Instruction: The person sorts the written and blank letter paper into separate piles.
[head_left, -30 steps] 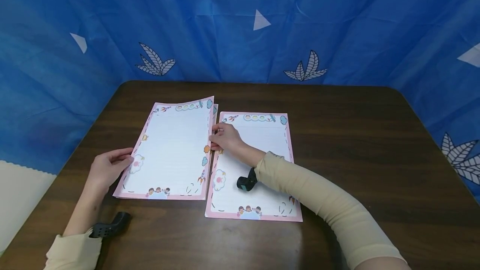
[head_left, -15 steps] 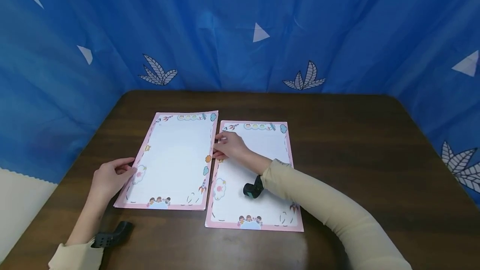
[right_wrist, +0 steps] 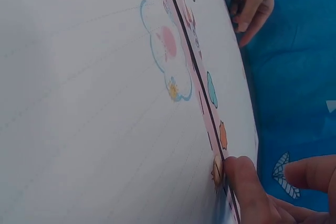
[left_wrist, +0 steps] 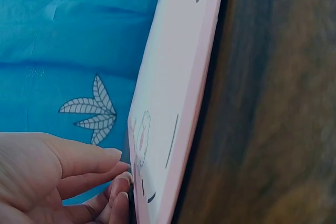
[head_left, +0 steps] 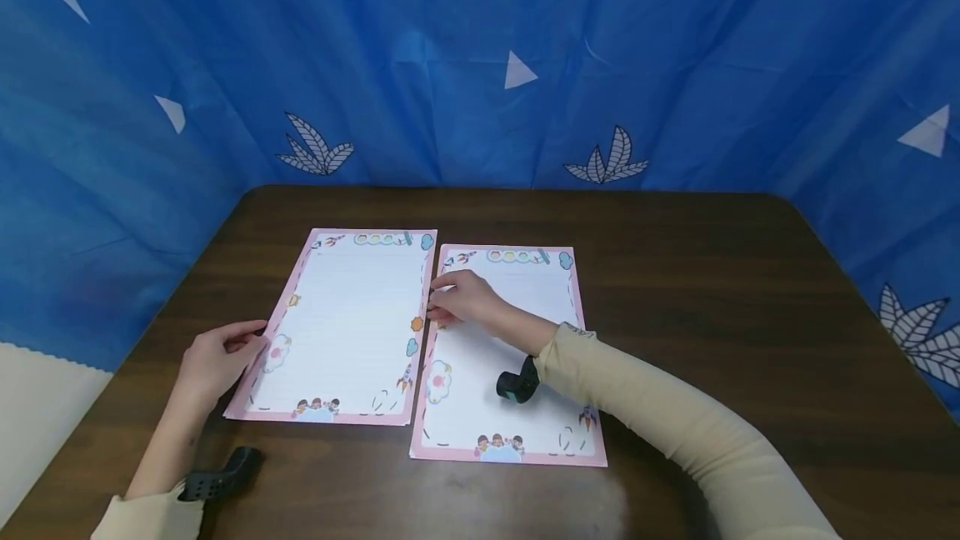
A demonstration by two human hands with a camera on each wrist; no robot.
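Two stacks of white paper with pink cartoon borders lie side by side on the table. At the left edge of the left paper stack (head_left: 348, 323), my left hand (head_left: 217, 361) rests its fingertips, with the thumb close by; the left wrist view shows fingertips (left_wrist: 122, 179) against that edge. My right hand (head_left: 468, 298) is over the upper left part of the right paper stack (head_left: 517, 432). Its fingers touch the left stack's right edge, along the narrow gap. In the right wrist view, one finger (right_wrist: 244, 182) meets this edge while another stands apart, off the paper.
The dark wooden table (head_left: 690, 315) extends to the right of the stacks. A blue curtain (head_left: 450, 65) with white leaf and triangle prints hangs behind it. Black wrist cameras, such as the left one (head_left: 221, 475), sit on both wrists.
The left stack's raised upper right part has come down flat, its sheets now lined up. My right hand has lowered with it. The head view has tilted slightly upward.
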